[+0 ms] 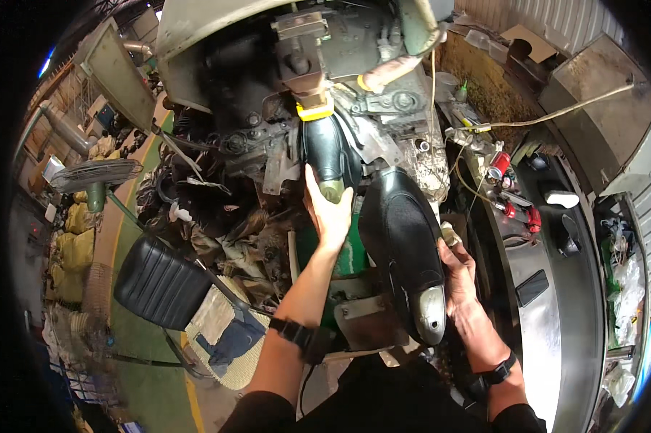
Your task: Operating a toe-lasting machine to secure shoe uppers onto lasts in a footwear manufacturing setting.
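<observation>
My left hand is closed round the heel end of a black shoe upper stretched on a greenish shoe last. Its toe end meets the yellow-edged clamp of a machine. To the right, my right hand grips the side of a second black shoe upper, also on a last. That one is held apart from the clamp, with its toe end pointing away from me. Something pale shows by my right fingertips; I cannot make out what it is.
The greasy machine fills the far middle. At right, a metal bench bears a dark phone-like slab and a red can. A black chair and a fan stand left.
</observation>
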Available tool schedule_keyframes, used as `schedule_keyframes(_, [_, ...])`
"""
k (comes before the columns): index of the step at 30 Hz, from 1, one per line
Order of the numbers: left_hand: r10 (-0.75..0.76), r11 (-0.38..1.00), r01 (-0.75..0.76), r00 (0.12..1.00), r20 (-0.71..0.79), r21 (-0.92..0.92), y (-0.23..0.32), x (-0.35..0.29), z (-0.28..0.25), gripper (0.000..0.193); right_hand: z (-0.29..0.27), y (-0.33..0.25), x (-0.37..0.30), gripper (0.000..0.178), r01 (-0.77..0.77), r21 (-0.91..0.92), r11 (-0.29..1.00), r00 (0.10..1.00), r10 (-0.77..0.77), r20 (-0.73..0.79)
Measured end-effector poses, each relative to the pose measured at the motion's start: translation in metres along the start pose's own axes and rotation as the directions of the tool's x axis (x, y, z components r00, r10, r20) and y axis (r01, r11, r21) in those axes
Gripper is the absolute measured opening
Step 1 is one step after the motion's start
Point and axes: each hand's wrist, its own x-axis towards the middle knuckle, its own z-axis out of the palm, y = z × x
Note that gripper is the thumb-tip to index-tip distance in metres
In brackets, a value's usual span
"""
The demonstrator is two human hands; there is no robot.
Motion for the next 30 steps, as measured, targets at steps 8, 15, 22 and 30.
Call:
schedule_keyframes(8, [0.018,0.999,0.003,0.895,0.446,-0.046,-0.048,-0.057,-0.100,0.099,0.055,0.023,0.024,0.037,-0.040,-0.001,0.999,0.999,0.040,0.022])
schedule_keyframes(15, [-0.426,0.430,0.687,0.726,0.539,-0.586,-0.006,-0.054,-0.107,0.043,0.090,0.059,0.053,0.030,-0.117,0.027,0.993,0.990,0.114,0.079])
schedule_keyframes(22, [-0.623,0.024,0.723,0.551,0.555,-0.691,0.015,-0.016,-0.071,0.031,0.106,0.086,0.098,0.010,-0.191,0.083,0.978,0.969,0.175,0.176])
schedule_keyframes(30, [-0.714,-0.109,0.706,0.434,0.549,-0.700,-0.013,0.005,-0.039,0.028,0.100,0.101,0.144,0.024,-0.129,0.068,0.989,0.988,0.122,0.091])
